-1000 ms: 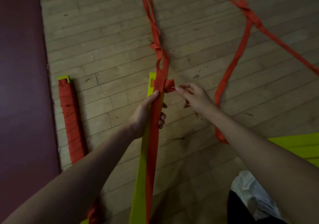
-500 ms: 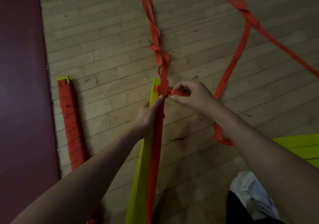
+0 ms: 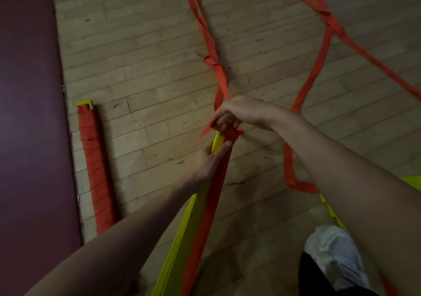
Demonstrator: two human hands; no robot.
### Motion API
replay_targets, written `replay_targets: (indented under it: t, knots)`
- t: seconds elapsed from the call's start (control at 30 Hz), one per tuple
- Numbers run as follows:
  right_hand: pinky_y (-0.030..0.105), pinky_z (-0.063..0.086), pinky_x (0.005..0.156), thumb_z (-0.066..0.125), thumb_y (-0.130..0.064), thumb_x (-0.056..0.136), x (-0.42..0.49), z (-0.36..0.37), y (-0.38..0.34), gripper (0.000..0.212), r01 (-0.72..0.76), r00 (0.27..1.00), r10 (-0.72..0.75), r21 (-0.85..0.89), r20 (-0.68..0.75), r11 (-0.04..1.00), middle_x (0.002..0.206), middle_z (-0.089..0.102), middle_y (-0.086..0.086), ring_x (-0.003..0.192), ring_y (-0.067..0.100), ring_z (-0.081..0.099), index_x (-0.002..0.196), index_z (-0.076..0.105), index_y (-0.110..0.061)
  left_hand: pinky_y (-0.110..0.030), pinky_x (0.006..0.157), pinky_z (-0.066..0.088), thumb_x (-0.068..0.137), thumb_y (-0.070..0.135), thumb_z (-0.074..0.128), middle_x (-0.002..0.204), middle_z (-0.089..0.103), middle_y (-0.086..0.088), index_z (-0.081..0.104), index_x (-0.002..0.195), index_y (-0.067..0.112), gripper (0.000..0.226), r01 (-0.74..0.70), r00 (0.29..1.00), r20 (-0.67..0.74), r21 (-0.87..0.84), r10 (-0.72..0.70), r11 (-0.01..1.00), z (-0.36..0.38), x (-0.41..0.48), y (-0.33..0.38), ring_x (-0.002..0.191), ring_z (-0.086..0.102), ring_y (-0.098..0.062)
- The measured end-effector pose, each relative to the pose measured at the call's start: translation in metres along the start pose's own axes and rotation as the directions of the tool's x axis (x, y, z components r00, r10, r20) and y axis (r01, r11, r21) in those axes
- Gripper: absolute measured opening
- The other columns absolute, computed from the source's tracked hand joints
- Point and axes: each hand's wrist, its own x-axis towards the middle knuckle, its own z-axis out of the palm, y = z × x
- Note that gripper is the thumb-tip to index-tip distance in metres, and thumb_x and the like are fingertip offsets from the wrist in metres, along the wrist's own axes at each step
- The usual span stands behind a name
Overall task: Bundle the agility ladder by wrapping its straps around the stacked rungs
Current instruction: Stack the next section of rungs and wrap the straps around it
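Observation:
A stack of yellow rungs stands tilted from the bottom centre up to mid-frame, with a red strap running along its right side. My left hand grips the stack near its top end, thumb on the strap. My right hand is over the top end and holds the red strap, curled around it where a turn of strap crosses the rungs. Loose red strap trails away across the floor. A second loose strap curves at the right.
A finished bundle, yellow rungs wound in red strap, lies on the wooden floor at the left beside a dark maroon mat. More yellow rungs show at the right edge. A white shoe is at the bottom right.
My right hand has moved left and up over the top end of the stack, carrying the strap across it. My left hand keeps its grip on the rungs.

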Motion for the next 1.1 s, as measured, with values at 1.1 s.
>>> replay_targets:
  t: [1.1]
  knots:
    - [0.040, 0.047, 0.088, 0.050, -0.018, 0.091, 0.006, 0.006, 0.052, 0.023, 0.074, 0.974, -0.080, -0.040, -0.210, 0.996, 0.120, 0.054, 0.016, 0.111, 0.028, 0.053, 0.102, 0.031, -0.023, -0.030, 0.055, 0.055, 0.090, 0.035, 0.064, 0.106, 0.062, -0.009, 0.027, 0.140, 0.045, 0.063, 0.007, 0.974, 0.223, -0.224, 0.045, 0.974, -0.007, -0.007, 0.005, 0.064, 0.069, -0.021]
